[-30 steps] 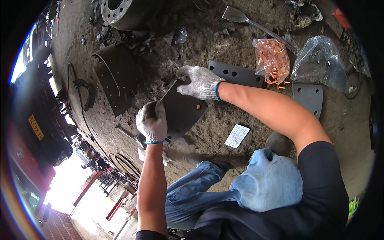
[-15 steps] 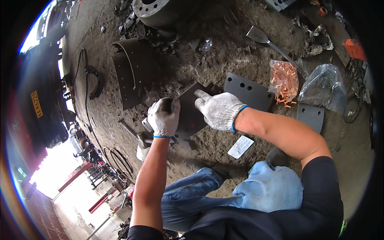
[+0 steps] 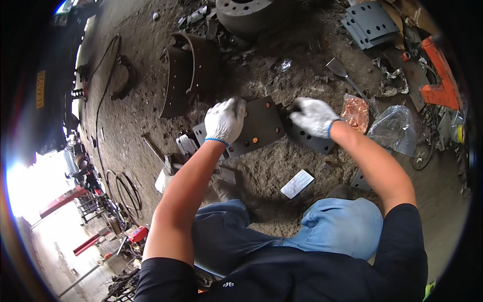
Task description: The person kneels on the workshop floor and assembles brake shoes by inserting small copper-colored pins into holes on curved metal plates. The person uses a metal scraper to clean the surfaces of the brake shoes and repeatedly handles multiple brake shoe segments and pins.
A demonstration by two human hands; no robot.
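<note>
A dark curved brake lining [image 3: 262,122] with several copper-coloured rivet heads in its holes lies in front of me. My left hand [image 3: 225,119], in a white knitted glove with blue trim, is curled over its left part; the fingertips are partly hidden. My right hand [image 3: 316,117], gloved the same way, is off the lining to its right, its fingers smeared by motion. Beneath it a second drilled lining [image 3: 318,144] lies on the ground. Further right rests a clear plastic bag of copper-coloured rivets [image 3: 355,113].
Two curved brake shoes [image 3: 176,83] stand at the far left, a brake drum [image 3: 246,11] behind. A hammer [image 3: 170,165] lies left of my feet, a white printed slip [image 3: 297,184] between them. At right are a flat-bladed tool [image 3: 347,75], stacked linings [image 3: 370,25] and an empty bag [image 3: 395,130].
My right hand has left the lining and moved right. The lining now shows rivet heads on its face, and it has turned. The whole view has shifted, bringing the stacked linings in.
</note>
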